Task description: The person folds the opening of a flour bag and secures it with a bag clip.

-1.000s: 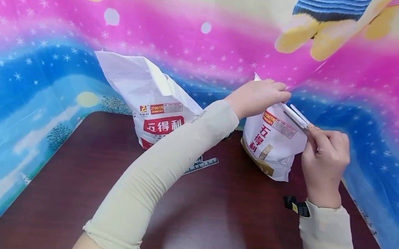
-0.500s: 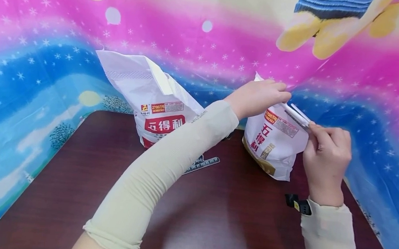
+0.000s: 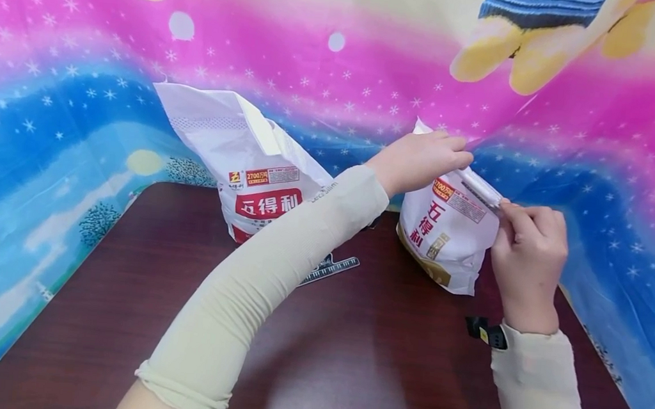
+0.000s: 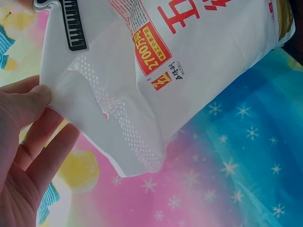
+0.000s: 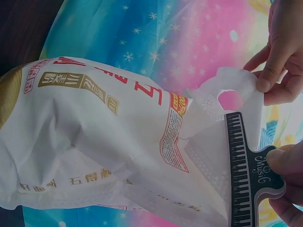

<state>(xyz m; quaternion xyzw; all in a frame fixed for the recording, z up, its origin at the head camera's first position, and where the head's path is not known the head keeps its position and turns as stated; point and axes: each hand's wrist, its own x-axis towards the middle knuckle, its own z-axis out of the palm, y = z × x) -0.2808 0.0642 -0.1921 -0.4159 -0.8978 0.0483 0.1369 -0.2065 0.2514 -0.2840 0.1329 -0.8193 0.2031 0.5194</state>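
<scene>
A white flour bag [image 3: 446,233] with red and gold print stands at the right of the table, its top gathered toward my hands. My left hand [image 3: 420,160] pinches the bag's upper edge between thumb and fingers; the left wrist view shows that hand [image 4: 26,123] at the folded white edge. My right hand [image 3: 530,265] pinches the handle of a black clip with a piano-key pattern [image 5: 241,175]. In the right wrist view the clip's long bar lies across the bag's top, beside the bag's cut-out hole. The clip's far side is hidden.
Another white flour bag [image 3: 260,173] with a red label stands at the left, its top leaning over. A second piano-key clip [image 3: 334,270] lies on the dark wooden table [image 3: 337,372], partly behind my left sleeve. A printed cloth [image 3: 293,54] hangs behind the table.
The clip's two sides, seen apart earlier, now lie together along the bag's top. My right hand has shifted slightly left. The left hand keeps its place on the bag's edge.
</scene>
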